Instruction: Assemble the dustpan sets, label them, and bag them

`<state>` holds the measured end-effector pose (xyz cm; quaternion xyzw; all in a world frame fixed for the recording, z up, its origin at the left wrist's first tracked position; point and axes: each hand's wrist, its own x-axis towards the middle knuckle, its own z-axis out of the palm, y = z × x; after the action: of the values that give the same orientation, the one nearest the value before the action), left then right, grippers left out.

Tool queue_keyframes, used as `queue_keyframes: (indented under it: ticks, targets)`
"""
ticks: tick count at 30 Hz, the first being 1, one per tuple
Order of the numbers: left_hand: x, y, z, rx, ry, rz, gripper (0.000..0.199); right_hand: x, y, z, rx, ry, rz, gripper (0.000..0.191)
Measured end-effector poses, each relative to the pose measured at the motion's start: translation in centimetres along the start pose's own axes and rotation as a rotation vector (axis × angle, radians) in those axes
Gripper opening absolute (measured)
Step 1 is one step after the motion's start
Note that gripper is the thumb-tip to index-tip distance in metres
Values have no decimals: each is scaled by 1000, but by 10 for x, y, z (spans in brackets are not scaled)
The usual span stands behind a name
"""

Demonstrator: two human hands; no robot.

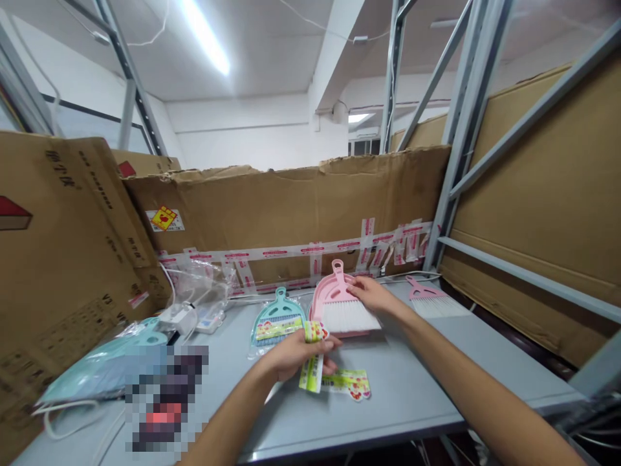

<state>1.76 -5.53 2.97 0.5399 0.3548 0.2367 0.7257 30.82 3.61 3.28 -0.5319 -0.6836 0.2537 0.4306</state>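
Left hand (294,357): The fingers are curling nearly closed and are pinching a printed paper label (312,360), green and yellow, which is standing on its edge and bending a little. This label seems very light and thin, so it is probably soft and easy to crease; the narrow edge between the fingers is giving a good hold.

Right hand (371,295): It is lying flat and open, holding nothing firmly, with the fingers resting on a pink plastic dustpan (324,303) and touching the top of its brush.

Under the right hand: The brush with white bristles (350,317) is sitting inside the dustpan. Both seem light and stiff, but the bristles are soft, so the pink handle loop (337,268) is looking like the safest place to take hold.

Near the left hand: A second label (346,383) is lying flat on the grey table (412,395), just in front of the fingers. A teal dustpan (277,317) in a clear bag is lying beside the pink one.

Beyond the right hand: A pink brush (431,299) is lying apart on the table.

Farther from both hands: Cardboard (291,207) with pink-printed tape is standing behind the table, and a blurred patch is hiding something at the left.
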Motion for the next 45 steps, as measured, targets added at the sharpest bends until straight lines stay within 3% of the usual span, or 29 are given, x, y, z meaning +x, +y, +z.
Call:
queue_keyframes:
  ticks: [3, 6, 8, 10, 14, 18, 21, 24, 26, 29, 31, 33, 35, 37, 41, 45]
  targets:
    - [-3, 1, 13, 308, -14, 8, 55, -10, 18, -1, -173, 21, -52, 16]
    - [4, 1, 27, 792, 139, 137, 58, -18, 28, 9, -281, 71, -92, 17]
    - [9, -1, 35, 1072, 215, 203, 66, -19, 31, 9, -271, 99, -105, 16]
    - [14, -4, 41, 1222, 208, 208, 76, -17, 31, -1, -170, 80, -123, 19]
    - [18, -14, 48, 1366, 164, 195, 87, -11, 36, -48, 182, 35, -37, 37]
    - [20, -27, 46, 1474, 96, 307, 72, -9, 63, -110, 374, 198, 175, 52]
    - [21, -35, 40, 1492, 88, 412, 65, -11, 94, -150, 74, 299, 296, 39]
    - [21, -37, 38, 1473, 94, 480, 62, -16, 116, -171, -318, 304, 390, 22]
    - [20, -37, 38, 1458, 94, 502, 60, -18, 119, -169, -408, 329, 421, 19]
    - [19, -35, 38, 1449, 99, 511, 54, -16, 104, -139, -423, 283, 308, 30]
    - [20, -36, 38, 1446, 108, 532, 52, -13, 87, -109, -340, 135, 203, 41]
    - [22, -38, 39, 1444, 115, 559, 51, -11, 72, -82, -157, -120, 123, 51]
    - [22, -38, 40, 1448, 119, 580, 51, -11, 63, -71, -90, -287, 42, 49]
    - [20, -36, 41, 1455, 120, 604, 48, -13, 64, -77, -117, -307, 26, 40]
    - [18, -24, 32, 1457, 153, 699, 38, -17, 84, -118, -251, -112, 183, 35]
    - [24, -7, 3, 1479, 418, 677, 33, -18, 101, -133, -426, -59, 287, 25]
